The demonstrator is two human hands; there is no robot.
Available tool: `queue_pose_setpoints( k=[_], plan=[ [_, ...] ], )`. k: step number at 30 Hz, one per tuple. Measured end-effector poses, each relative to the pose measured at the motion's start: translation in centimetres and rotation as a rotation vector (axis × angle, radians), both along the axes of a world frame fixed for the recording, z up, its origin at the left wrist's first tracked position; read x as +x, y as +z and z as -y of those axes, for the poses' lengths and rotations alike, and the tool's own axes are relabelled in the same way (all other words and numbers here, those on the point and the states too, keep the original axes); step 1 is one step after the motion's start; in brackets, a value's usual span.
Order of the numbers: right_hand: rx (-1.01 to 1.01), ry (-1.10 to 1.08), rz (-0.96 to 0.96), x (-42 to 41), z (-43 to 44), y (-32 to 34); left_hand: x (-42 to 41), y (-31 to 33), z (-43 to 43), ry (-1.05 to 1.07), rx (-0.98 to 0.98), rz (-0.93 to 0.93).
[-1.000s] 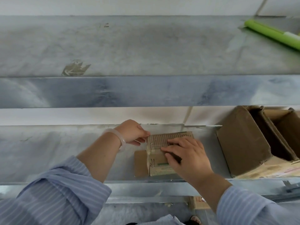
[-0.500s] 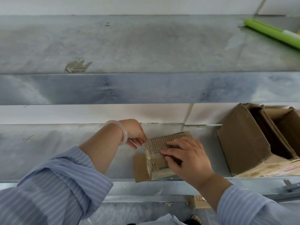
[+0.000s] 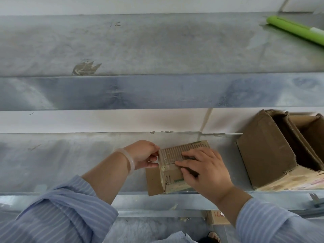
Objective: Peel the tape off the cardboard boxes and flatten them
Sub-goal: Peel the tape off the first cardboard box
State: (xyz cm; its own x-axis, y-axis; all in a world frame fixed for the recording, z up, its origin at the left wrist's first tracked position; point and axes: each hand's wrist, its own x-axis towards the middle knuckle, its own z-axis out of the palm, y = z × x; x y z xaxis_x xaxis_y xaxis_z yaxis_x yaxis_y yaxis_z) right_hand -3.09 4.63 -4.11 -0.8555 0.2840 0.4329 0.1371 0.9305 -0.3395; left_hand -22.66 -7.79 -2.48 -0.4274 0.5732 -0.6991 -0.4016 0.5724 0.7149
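A small cardboard box (image 3: 172, 176) stands on the lower metal shelf (image 3: 70, 163), its top stripped to bare corrugation and one flap lying flat to its left. My right hand (image 3: 204, 171) lies on top of the box, fingers spread and pressing it down. My left hand (image 3: 144, 154) is at the box's upper left corner, where thumb and fingers pinch a strip of clear tape (image 3: 158, 159) at the edge. A pale bangle sits on that wrist.
Two larger open cardboard boxes (image 3: 266, 155) lie tipped on the same shelf to the right. A green roll (image 3: 296, 29) rests on the upper shelf at far right. A white wall runs behind the shelves. A cardboard piece (image 3: 218, 217) shows below the shelf edge.
My left hand drew back from the box corner, then returned to it and now pinches the tape there. The box turned slightly under my right hand.
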Motion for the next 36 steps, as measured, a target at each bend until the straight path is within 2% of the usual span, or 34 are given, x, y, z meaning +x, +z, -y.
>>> queue_pose_setpoints(
  k=[3, 7, 9, 18, 23, 26, 31, 34, 36],
  plan=[
    [0.008, -0.001, -0.014, -0.1, 0.0, -0.2, -0.1, 0.3, 0.3, -0.013, 0.006, 0.030],
    [0.015, 0.000, -0.028, -0.1, 0.0, -0.2, -1.5, 1.4, -0.1, -0.172, -0.130, -0.210],
    [0.017, 0.000, -0.034, -0.1, 0.0, -0.2, -2.0, 2.2, -0.7, -0.267, -0.180, -0.273],
    [0.028, 0.018, -0.048, -0.1, -0.1, -0.3, -2.7, 4.4, -2.7, -0.460, -0.374, -0.316],
    [0.019, 0.019, -0.044, -0.2, 0.0, -0.4, -2.3, 4.4, -2.8, -0.597, -0.398, -0.452],
    [0.015, 0.009, -0.029, -0.2, -0.1, -0.4, -2.1, 3.3, -2.1, -0.535, -0.340, -0.439],
    [0.000, -0.007, 0.018, -0.2, 0.1, -0.1, -1.0, 1.3, -0.7, -0.273, -0.139, -0.283],
    [-0.027, -0.030, 0.044, -0.3, 0.2, 0.1, -0.1, 0.3, -0.3, -0.126, -0.011, -0.298],
    [-0.027, -0.034, 0.052, -0.3, 0.3, 0.2, 0.5, -0.1, -0.1, -0.114, 0.005, -0.401]
  ],
)
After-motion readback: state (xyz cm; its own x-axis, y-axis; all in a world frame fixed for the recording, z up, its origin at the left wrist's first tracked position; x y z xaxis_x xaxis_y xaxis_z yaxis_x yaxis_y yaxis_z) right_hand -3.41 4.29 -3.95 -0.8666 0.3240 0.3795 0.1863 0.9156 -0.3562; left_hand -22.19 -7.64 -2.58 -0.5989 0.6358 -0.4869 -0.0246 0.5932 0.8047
